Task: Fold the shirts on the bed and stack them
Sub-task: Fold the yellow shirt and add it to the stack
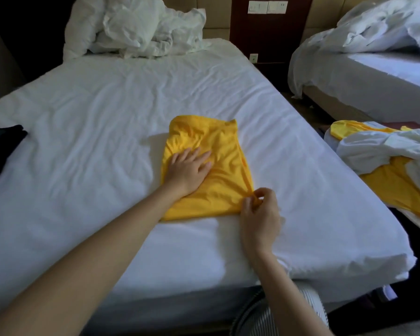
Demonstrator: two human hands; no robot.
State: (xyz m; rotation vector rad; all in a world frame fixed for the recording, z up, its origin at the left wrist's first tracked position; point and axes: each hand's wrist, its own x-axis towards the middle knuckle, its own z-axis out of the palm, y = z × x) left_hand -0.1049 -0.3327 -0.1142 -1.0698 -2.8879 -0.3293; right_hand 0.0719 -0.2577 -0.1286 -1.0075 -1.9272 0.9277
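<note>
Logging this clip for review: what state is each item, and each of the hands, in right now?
Yellow fabric shirt: partly folded, lying on the white bed sheet.
Left hand: flat, pressing the shirt.
Right hand: pinching the shirt's near right corner.
Yellow and white clothes pile: heaped, unfolded.
White duvet: crumpled.

Matt yellow cloth shirt [204, 166] lies on a creased white cotton-like bedsheet [95, 117].

bare forearms [102, 251], grey-white striped garment [260, 321]
</note>
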